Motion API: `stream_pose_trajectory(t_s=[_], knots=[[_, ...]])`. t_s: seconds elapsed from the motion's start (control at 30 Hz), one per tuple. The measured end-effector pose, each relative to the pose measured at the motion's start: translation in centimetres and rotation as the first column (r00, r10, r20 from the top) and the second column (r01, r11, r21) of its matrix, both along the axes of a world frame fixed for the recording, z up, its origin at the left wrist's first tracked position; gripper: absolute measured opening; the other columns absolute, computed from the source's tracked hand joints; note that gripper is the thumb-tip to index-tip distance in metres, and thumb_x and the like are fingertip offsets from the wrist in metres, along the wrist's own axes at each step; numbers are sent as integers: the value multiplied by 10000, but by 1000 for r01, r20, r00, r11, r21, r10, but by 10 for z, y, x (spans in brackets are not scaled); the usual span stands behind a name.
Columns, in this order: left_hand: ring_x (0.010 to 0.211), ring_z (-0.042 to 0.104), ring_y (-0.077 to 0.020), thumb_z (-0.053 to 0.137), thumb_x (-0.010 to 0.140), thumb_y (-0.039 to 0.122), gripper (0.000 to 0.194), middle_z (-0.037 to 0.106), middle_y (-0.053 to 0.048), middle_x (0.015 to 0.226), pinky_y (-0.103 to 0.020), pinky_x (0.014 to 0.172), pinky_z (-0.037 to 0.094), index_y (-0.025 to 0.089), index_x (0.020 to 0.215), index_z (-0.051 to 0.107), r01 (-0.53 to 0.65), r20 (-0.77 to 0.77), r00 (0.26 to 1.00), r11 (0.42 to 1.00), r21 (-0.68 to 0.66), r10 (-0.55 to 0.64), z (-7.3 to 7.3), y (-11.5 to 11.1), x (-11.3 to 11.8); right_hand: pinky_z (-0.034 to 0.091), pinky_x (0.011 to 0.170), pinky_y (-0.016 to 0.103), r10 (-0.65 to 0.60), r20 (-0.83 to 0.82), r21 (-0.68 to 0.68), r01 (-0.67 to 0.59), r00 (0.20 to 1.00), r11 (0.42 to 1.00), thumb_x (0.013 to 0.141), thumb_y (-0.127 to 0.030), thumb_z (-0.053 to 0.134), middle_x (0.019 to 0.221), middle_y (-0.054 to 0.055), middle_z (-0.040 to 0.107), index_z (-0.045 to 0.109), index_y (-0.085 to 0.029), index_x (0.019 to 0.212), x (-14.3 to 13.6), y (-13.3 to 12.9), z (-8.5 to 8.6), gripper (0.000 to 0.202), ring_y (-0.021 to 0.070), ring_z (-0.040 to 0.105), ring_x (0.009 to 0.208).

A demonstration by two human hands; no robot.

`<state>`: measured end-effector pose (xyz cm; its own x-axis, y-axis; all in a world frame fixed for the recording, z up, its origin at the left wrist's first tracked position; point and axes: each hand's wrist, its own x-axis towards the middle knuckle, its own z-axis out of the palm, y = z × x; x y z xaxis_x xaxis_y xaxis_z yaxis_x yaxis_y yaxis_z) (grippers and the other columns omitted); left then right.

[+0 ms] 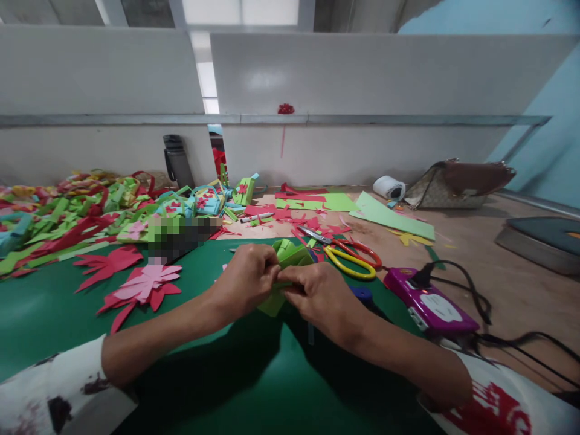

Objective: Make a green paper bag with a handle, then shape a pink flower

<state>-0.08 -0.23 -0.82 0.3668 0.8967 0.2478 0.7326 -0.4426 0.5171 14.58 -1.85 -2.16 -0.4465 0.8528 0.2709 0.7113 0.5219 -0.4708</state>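
Both hands meet over the green mat [217, 386], pinching a folded piece of light green paper [292, 254]. My left hand [251, 272] is closed on its left side. From the right, my right hand [324, 296] grips the same paper between thumb and fingers. The paper fans out above the fingers, and a flap hangs below them. Just beyond my right hand lie scissors [348, 257] with yellow and orange-red handles. A blue item [362, 294], partly hidden, sits beside that hand. Pink and red paper flowers [147, 284] rest on the mat to the left.
A heap of cut coloured paper [90, 211] covers the left back, with a dark bottle [178, 162] behind it. Green sheets [394, 217] and red scraps lie at the back. To the right are a purple power strip [430, 305] with cables, a handbag [457, 184] and a white roll [388, 188].
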Motion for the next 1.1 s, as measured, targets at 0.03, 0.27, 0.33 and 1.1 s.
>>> stream_pose_trajectory(t_s=[0.03, 0.27, 0.33, 1.1], knots=[[517, 423, -84, 472, 696, 67, 148, 515, 14, 545, -205, 489, 276, 126, 589, 556, 6, 0, 1000, 1000, 5, -6, 0, 0, 0, 252, 493, 208, -3, -3, 3, 3, 1000, 1000, 692, -80, 533, 497, -49, 428, 606, -167, 594, 0, 0, 0, 151, 75, 371, 492], [508, 413, -86, 457, 681, 70, 143, 511, 12, 544, -206, 478, 273, 136, 591, 547, 30, -18, 999, 998, 48, -30, -5, 1, 0, 241, 484, 214, -3, 13, 25, 3, 1000, 1000, 679, -61, 515, 479, -52, 410, 590, -159, 557, 0, -1, 0, 174, 71, 343, 472], [513, 418, -86, 454, 685, 73, 144, 515, 9, 552, -207, 484, 278, 134, 595, 547, 39, -16, 999, 998, 53, -39, -4, 1, 0, 245, 487, 215, -3, 19, 33, 2, 1000, 999, 679, -61, 516, 482, -50, 426, 602, -163, 575, 0, -1, 1, 169, 72, 352, 469], [514, 423, -88, 441, 687, 79, 149, 508, 10, 552, -206, 487, 292, 145, 579, 520, 33, 5, 999, 997, 72, -33, -4, 1, -1, 295, 515, 211, -3, 63, 48, 0, 998, 999, 724, -92, 511, 541, -16, 545, 634, -180, 688, 0, -4, -3, 156, 92, 434, 489]])
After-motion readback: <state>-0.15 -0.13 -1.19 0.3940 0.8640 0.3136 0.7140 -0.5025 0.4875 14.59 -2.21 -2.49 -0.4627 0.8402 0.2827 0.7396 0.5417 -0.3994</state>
